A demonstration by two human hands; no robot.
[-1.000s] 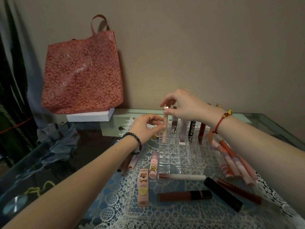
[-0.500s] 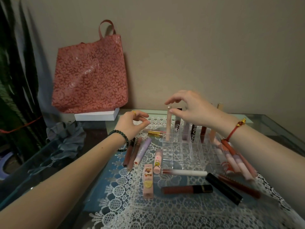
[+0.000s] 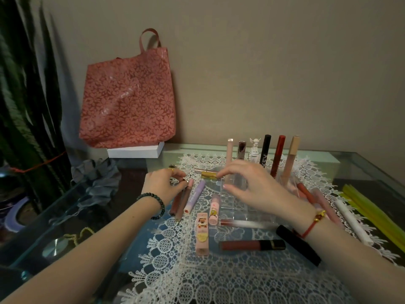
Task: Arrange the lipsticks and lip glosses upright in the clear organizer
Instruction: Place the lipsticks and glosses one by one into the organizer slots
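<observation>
Over organizer, right hand lowered, relaxed, empty; pale tube left upright. Left hand reached brown gloss, grip unclear.

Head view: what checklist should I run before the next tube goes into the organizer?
1. Grip of left hand on pink-capped tube: cannot tell.
2. Free right hand: ok, holds nothing.
3. Visible front cells of clear organizer vacant: ok.
4. Back row upright, pale pink tube through beige tube: ok.
5. Everything slotted: not ok; gold tube lies flat.
</observation>
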